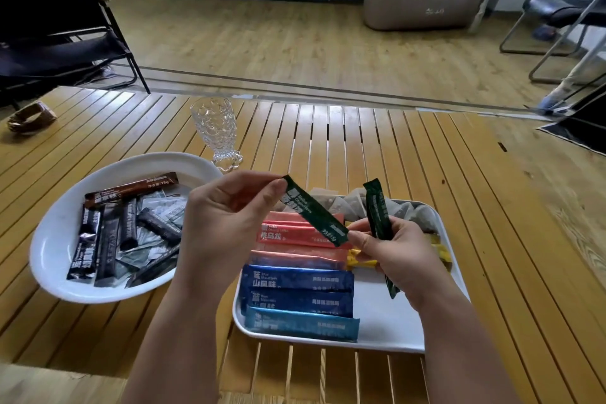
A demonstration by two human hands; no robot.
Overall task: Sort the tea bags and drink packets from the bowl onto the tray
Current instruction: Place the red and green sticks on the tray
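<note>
While both hands hang over the white tray (449,233), I see the left hand (223,223) pinching the top end of a dark green packet (314,210) between thumb and fingertips, and the right hand (393,252) touching its lower end. The right hand's fingers also curl round a second green packet (378,216); my palm hides its middle, and only its tip shows below the wrist. On the tray, red packets (295,234) lie above blue packets (296,289) along the left side. Yellow packets (360,261) are mostly covered by my right hand, and the tea bags (354,207) at the far edge look blurred. The white bowl (55,239), near the table's left edge, holds dark packets (128,223) I can't read.
</note>
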